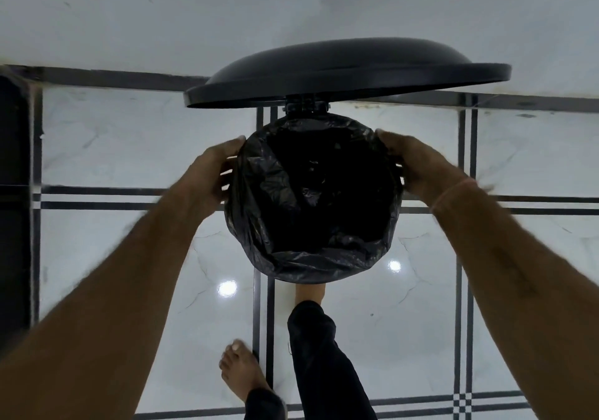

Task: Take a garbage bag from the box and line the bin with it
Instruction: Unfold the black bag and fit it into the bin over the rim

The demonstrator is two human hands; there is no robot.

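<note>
A round black pedal bin stands on the floor below me, its domed lid (350, 69) raised toward the wall. A black garbage bag (301, 264) sits inside it, its crinkled edge folded out over the whole rim. My left hand (214, 173) grips the bag-covered rim on the left side. My right hand (418, 167) grips it on the right side, a thin band on the wrist. The bin's body is hidden under the bag. The box of bags is not in view.
My right foot (309, 293) is under the bin's front edge, where the pedal is hidden. My left foot (241, 371) stands on the white marble floor (129, 147) with dark stripe lines. A dark object (14, 209) stands at the far left. A white wall (291, 8) is behind the bin.
</note>
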